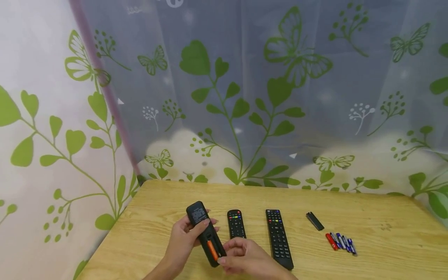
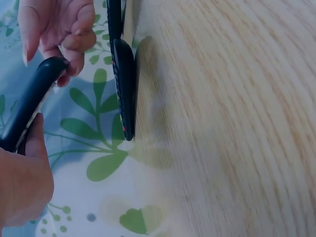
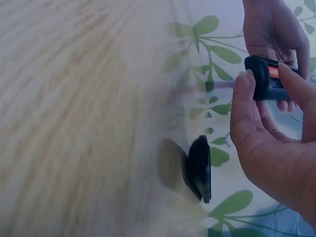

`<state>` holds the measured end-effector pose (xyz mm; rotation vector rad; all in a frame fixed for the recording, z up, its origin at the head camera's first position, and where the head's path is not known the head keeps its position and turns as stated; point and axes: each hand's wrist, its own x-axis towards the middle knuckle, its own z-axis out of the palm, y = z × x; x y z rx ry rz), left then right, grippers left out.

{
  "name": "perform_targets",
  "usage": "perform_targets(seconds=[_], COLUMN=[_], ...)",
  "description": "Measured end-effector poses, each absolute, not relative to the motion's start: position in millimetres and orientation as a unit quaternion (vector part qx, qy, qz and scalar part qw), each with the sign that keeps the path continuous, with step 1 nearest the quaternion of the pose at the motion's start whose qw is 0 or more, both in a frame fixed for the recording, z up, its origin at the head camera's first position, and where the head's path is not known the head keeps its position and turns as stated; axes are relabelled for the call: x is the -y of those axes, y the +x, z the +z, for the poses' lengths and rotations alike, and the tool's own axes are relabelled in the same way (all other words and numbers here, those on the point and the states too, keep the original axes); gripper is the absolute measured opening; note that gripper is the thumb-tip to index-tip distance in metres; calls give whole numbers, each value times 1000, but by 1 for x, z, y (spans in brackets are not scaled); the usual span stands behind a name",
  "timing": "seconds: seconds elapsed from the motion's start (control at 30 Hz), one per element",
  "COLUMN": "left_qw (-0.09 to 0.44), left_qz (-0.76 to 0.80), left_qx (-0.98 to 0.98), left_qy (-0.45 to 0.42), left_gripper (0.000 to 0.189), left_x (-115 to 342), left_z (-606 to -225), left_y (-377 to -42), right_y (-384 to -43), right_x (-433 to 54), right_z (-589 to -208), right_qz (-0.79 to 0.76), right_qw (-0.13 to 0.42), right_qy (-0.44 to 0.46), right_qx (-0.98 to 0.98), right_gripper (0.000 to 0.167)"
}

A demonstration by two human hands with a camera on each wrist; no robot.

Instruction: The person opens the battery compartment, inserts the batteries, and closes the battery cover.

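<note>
My left hand (image 1: 182,237) grips a black remote control (image 1: 198,213), its back turned up and tilted, with the thumb across it. The battery compartment is uncovered, and an orange battery (image 1: 212,250) lies along one side of it. At the lower end of the remote, my right hand (image 1: 247,254) has its thumb by the battery's end and its fingers curled against the remote's edge. From the right wrist view, the thumb of the right hand (image 3: 276,143) reaches the orange battery (image 3: 273,72) while its fingertips touch the remote's end (image 3: 257,74).
A smaller black remote (image 1: 236,223) and a longer one (image 1: 279,237) lie buttons up on the wooden table (image 1: 385,241). Further right are a black battery cover (image 1: 315,221), a red battery (image 1: 331,241) and several blue-and-silver batteries (image 1: 344,243). A leaf-patterned curtain (image 1: 252,116) hangs behind.
</note>
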<state>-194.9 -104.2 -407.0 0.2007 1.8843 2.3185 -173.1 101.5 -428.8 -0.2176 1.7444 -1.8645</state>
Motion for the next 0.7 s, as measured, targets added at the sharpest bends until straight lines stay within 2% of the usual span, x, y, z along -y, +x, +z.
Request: perform_targets(seconds=[0.2,0.33,0.57,0.7], left_qw=[72,67,67,73], left_qz=[771,767,758,754], left_qx=[-629,-636,-645,-648], left_qy=[61,54,66,74], left_gripper=[53,52,50,51], left_x=[110,116,127,133], left_z=[-408,-405,-396,-392], left_y=[-194,-196,-199,-201], right_y=[-172,-174,-184,-191], right_x=[-122,-148,-210,-243], right_z=[-422,-417,-403,-392], right_qz=[-669,-655,-655,-644], right_qw=[294,269,238,203], right_qy=[-118,-128,-125,-116], right_qx=[-673,-695,-706,-729], right_gripper=[35,32,38,40])
